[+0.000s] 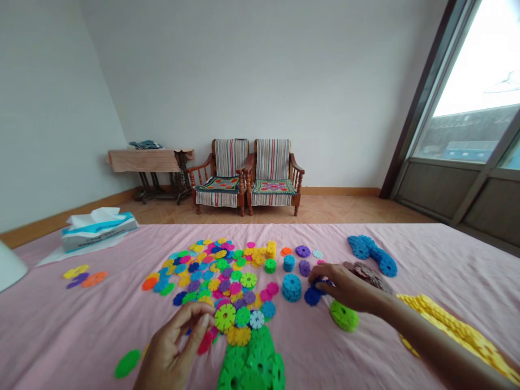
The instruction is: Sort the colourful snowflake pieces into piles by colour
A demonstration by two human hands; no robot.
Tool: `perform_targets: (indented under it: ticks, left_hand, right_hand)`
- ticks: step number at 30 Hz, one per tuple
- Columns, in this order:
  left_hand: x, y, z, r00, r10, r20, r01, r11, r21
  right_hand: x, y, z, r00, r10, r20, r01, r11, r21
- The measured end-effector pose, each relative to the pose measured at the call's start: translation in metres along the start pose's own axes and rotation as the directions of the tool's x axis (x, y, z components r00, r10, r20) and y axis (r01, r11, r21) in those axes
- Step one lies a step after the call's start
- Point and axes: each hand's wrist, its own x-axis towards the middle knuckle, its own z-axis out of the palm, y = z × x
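Observation:
My left hand is at the near side of a loose heap of plastic snowflake discs. Its thumb and forefinger are pinched at the left edge of a yellow-green snowflake disc. Beside that disc are a green one and a pale blue one. My right hand reaches over a small group of dark blue snowflake discs, its fingers curled onto one of them and partly hiding it. Just left stands a light blue stack; nearer me lies a lime-green stack.
Linked green discs lie close to me on the pink cloth. Toward the right are a blue row, brown discs and a long yellow row. A tissue box sits at left; two chairs stand beyond.

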Motion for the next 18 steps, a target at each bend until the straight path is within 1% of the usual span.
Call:
perform_targets:
  ticks: [6,9,12,16,18]
  left_hand:
    - [0.004,0.002,-0.002,0.995,-0.074,-0.059,0.068,0.993,-0.097]
    - [0.008,0.001,-0.004,0.991,-0.093,-0.094,0.08,0.988,-0.135]
    - [0.012,-0.003,-0.006,0.985,-0.109,-0.137,0.086,0.983,-0.163]
    - [0.018,-0.012,-0.011,0.971,-0.121,-0.205,0.083,0.979,-0.184]
    - [0.021,-0.016,-0.014,0.964,-0.132,-0.233,0.085,0.976,-0.201]
  right_hand:
    - [-0.008,0.002,-0.004,0.994,0.043,-0.102,-0.039,0.998,0.039]
    - [-0.008,-0.005,-0.001,0.982,0.071,-0.177,-0.055,0.994,0.091]
    - [-0.006,-0.026,0.01,0.979,0.041,-0.198,-0.011,0.988,0.153]
    - [-0.002,-0.065,0.035,0.976,-0.058,-0.208,0.085,0.989,0.123]
    - [0.002,-0.081,0.048,0.978,-0.094,-0.185,0.117,0.986,0.119]
